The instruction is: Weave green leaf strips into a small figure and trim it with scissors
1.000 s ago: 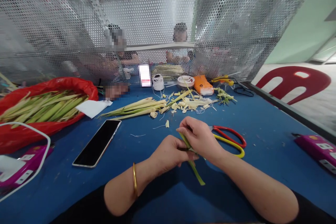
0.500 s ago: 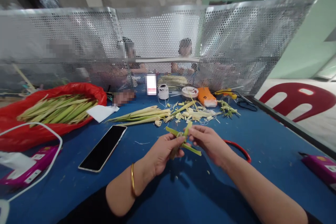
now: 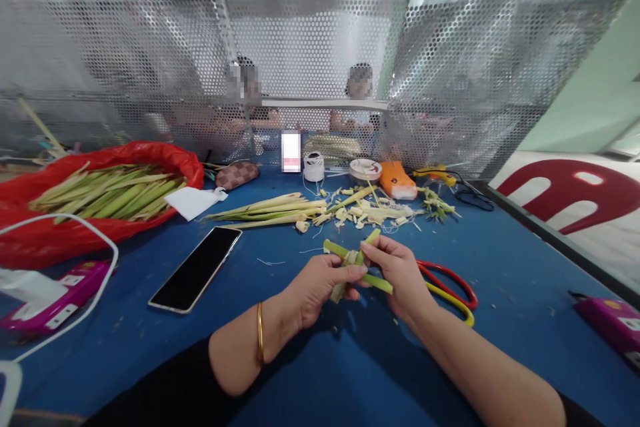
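Observation:
Over the blue table, both hands meet at a small piece woven from green leaf strips (image 3: 352,257), with several ends sticking out. My left hand (image 3: 320,283) is closed on its body, the thumb pressing from above. Between thumb and fingers my right hand (image 3: 400,270) pinches the strip end that points up. The lower part of the piece is partly hidden by the left fingers. Just right of the right hand lie the red and yellow handles (image 3: 457,290) of a tool, whose other end is hidden beneath that hand.
Behind the hands lie a bundle of long leaves (image 3: 270,209) and leaf scraps (image 3: 375,210). A black-screened phone (image 3: 195,270) and a red bag of leaves (image 3: 187,163) are at left. White string (image 3: 314,168) and an orange packet (image 3: 397,180) stand before a perforated metal screen (image 3: 310,33); people sit behind it.
Both hands and the leaf piece have shifted slightly right. My right hand has closed in on the upright strip end. More of the tool's handles, including the yellow one, now shows.

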